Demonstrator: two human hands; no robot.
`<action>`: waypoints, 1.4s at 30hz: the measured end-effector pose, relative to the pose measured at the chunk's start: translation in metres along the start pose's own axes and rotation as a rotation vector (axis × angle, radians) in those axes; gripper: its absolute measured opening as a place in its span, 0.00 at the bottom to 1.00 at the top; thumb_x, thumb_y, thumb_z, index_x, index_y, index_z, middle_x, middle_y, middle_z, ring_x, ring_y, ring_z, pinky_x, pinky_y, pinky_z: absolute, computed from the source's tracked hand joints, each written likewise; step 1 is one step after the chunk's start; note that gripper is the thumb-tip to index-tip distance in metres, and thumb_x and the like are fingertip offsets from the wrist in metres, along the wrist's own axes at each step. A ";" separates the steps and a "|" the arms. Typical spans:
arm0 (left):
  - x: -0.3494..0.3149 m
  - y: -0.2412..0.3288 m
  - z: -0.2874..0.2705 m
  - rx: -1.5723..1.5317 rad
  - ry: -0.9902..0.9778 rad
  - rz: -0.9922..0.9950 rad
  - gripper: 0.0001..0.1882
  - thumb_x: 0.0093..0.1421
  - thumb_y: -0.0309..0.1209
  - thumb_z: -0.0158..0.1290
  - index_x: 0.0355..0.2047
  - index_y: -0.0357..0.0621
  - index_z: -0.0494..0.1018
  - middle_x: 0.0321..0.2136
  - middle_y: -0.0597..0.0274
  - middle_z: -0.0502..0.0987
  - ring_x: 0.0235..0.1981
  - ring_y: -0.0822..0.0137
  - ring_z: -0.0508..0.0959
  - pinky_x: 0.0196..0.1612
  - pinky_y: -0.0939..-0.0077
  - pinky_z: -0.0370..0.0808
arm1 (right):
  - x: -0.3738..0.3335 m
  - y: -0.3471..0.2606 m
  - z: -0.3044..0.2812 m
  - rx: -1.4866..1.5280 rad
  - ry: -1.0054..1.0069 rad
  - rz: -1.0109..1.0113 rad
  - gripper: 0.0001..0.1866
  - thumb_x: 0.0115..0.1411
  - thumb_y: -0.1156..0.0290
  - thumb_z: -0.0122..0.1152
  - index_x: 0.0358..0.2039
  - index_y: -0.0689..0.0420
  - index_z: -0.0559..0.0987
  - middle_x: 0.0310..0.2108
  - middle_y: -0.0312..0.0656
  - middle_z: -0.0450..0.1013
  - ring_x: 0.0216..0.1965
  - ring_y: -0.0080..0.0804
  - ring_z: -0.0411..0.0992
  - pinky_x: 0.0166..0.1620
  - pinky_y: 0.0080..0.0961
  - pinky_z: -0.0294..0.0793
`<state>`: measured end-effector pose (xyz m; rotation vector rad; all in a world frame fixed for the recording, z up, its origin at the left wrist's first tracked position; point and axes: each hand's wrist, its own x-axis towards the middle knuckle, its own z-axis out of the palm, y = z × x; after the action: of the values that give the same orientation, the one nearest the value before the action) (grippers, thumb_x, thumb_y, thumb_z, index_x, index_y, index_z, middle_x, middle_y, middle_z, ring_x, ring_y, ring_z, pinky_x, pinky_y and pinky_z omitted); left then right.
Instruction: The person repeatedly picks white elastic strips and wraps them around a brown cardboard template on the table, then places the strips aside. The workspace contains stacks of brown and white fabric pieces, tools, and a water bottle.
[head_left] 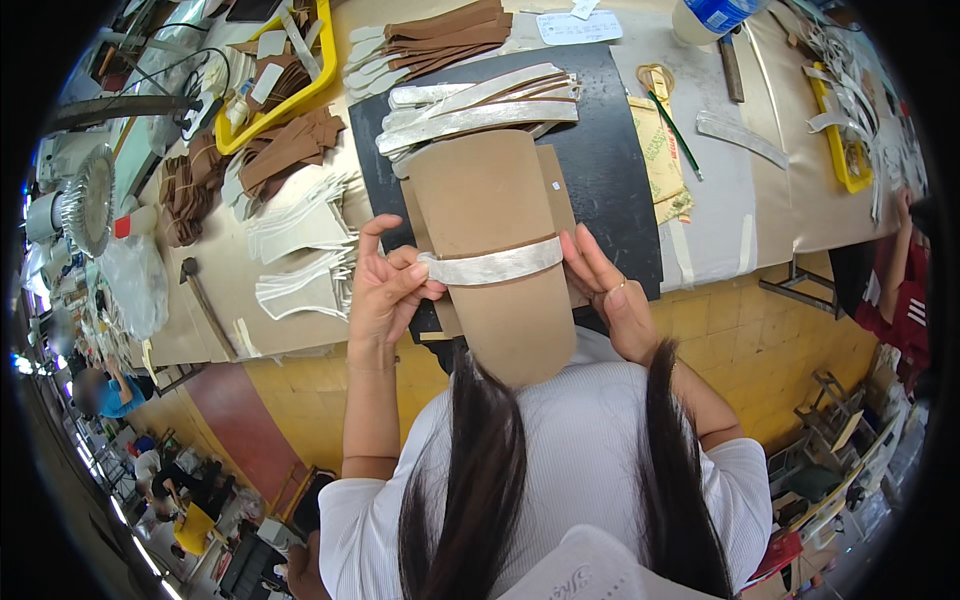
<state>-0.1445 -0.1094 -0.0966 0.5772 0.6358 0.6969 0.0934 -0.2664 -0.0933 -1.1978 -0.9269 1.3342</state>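
Observation:
A curved tan board point(482, 195) stands in front of me over a black mat point(612, 150). Across its middle lies a pale, shiny strip with a thin brown edge point(498, 266). My left hand point(385, 292) pinches the strip's left end between thumb and fingers. At the other end, the fingers of my right hand point(622, 300) are closed against the strip and the board's right edge; the right thumb is partly hidden. Just beyond the board, more pale strips point(480, 112) are heaped on the mat.
Brown strap pieces point(445, 40) and white cut pieces point(300, 225) lie beyond and left. Yellow trays point(325, 50) stand on both sides. A hammer point(207, 305), a green pencil point(675, 135) and a loose strip point(740, 138) rest on the table. Other people are farther off.

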 end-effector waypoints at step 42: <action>0.097 0.082 0.013 1.082 0.167 0.109 0.16 0.53 0.37 0.61 0.40 0.41 0.78 0.27 0.67 0.69 0.18 0.79 0.70 0.19 0.87 0.65 | 0.058 -0.005 -0.218 -1.628 0.639 -0.264 0.13 0.55 0.74 0.59 0.43 0.54 0.79 0.40 0.42 0.74 0.42 0.38 0.71 0.46 0.33 0.68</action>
<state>-0.1100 0.0094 -0.0656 1.5680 1.1419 0.4577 0.3118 -0.2301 -0.1395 -2.3203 -1.5888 -0.3556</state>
